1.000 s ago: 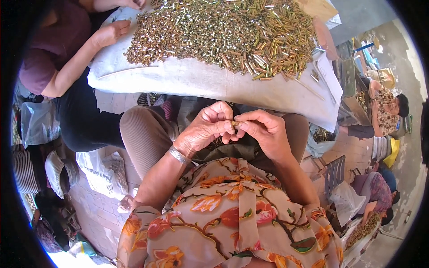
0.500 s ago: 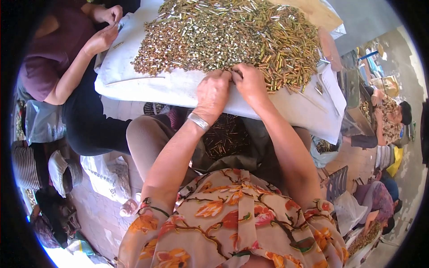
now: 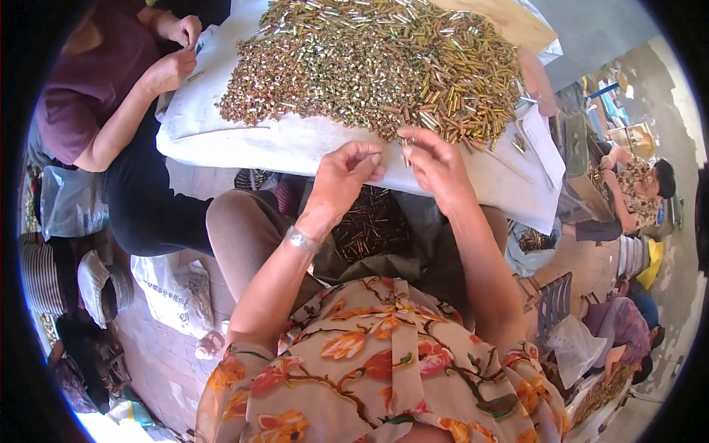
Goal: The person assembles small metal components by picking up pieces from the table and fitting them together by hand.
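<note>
My right hand point(image 3: 436, 166) pinches a thin brass-coloured metal pin point(image 3: 405, 151) upright between thumb and fingers, just over the table's near edge. To its left, my left hand point(image 3: 347, 173) is closed with the thumb against the curled fingers; whatever it holds is hidden. The hands are a short gap apart. Beyond them lies a heap of small nut-like metal pieces point(image 3: 310, 77), golden and coppery. Adjoining it on the right is a heap of metal pins point(image 3: 473, 88). Between my knees, below the hands, sits a dark container point(image 3: 402, 255) with many pins in it.
The table has a white cloth cover point(image 3: 214, 140). On the left a co-worker's hands point(image 3: 173, 66) work near the table edge. A plastic bag point(image 3: 173, 292) lies on the floor at left; a bag with pins point(image 3: 530, 255) stands at right. Other people sit farther right.
Both hands have drawn back from the heap's near edge toward me and separated. A pin now shows in my right hand.
</note>
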Tool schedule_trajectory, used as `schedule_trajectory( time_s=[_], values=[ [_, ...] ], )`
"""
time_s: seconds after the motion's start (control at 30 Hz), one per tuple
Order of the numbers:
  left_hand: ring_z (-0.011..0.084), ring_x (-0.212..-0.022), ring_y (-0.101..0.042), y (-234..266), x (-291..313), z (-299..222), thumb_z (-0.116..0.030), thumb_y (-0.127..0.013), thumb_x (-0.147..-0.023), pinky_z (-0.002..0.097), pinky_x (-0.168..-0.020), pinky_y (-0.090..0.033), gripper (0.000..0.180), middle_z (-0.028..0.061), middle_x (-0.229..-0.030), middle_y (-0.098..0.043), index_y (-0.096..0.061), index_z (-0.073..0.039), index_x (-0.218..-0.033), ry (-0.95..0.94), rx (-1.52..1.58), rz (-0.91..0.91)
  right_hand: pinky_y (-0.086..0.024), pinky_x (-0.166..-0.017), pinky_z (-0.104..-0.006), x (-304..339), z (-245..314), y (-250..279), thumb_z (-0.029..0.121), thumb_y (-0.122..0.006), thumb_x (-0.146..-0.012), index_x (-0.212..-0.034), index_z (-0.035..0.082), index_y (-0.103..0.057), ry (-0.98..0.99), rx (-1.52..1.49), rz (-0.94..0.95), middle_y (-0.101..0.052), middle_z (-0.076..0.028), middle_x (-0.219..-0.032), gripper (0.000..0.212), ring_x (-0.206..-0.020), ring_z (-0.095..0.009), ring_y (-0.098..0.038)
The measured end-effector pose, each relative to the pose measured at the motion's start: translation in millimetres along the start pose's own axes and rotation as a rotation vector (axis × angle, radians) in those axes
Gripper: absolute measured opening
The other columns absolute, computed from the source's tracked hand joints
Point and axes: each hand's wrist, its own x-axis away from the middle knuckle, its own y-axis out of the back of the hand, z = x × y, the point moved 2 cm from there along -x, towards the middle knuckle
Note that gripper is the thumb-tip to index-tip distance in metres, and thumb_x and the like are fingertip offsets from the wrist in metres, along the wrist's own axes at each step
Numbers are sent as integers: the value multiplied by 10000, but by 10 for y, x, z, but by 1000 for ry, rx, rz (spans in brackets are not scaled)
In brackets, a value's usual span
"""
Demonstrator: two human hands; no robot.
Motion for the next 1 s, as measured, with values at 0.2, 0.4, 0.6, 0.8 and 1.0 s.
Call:
schedule_trajectory(
  time_s=[0.2, 0.4, 0.6, 0.8, 1.0],
  values=[
    [195, -883, -671, -179, 461, -101, -52, -549, -938, 300, -812, -560, 179, 107, -973, -657, -568, 23, -1099, 27, 338, 82, -376, -535, -161, 531, -45, -49, 80, -642, -884, -1055, 40, -597, 171, -75, -70, -590, 25, -843, 181, -648, -7, -470],
    [171, -895, -664, -338, 655, -151, -54, -551, -939, 289, -815, -555, 169, 95, -993, -659, -580, 30, -1083, -49, 302, 79, -470, -674, -194, 725, -81, -200, 56, -623, -896, -1108, 25, -575, 364, -44, -134, -629, -26, -938, 220, -779, -45, -563],
    [155, -898, -657, -339, 674, -149, -54, -560, -934, 277, -821, -546, 176, 84, -994, -657, -588, 26, -1088, -92, 276, 52, -274, -456, -154, 731, -71, -135, 120, -582, -928, -1196, 27, -561, 192, -273, -90, -630, 2, -880, 285, -530, 6, -350],
    [155, -902, -660, -249, 708, -134, -50, -559, -934, 268, -818, -542, 173, 84, -1001, -661, -590, 23, -1087, -58, 276, 10, -389, -537, -178, 833, -95, -29, 114, -601, -923, -1079, 38, -639, 220, 171, -42, -591, 32, -814, 178, -603, -28, -472],
    [158, -915, -661, -274, 773, -165, -43, -561, -931, 266, -820, -539, 172, 91, -1004, -664, -590, 28, -1085, -72, 252, 18, -410, -525, -198, 901, -63, -155, 73, -604, -908, -1028, 19, -645, 367, 244, -100, -601, -17, -787, 137, -580, -40, -496]
  ],
)
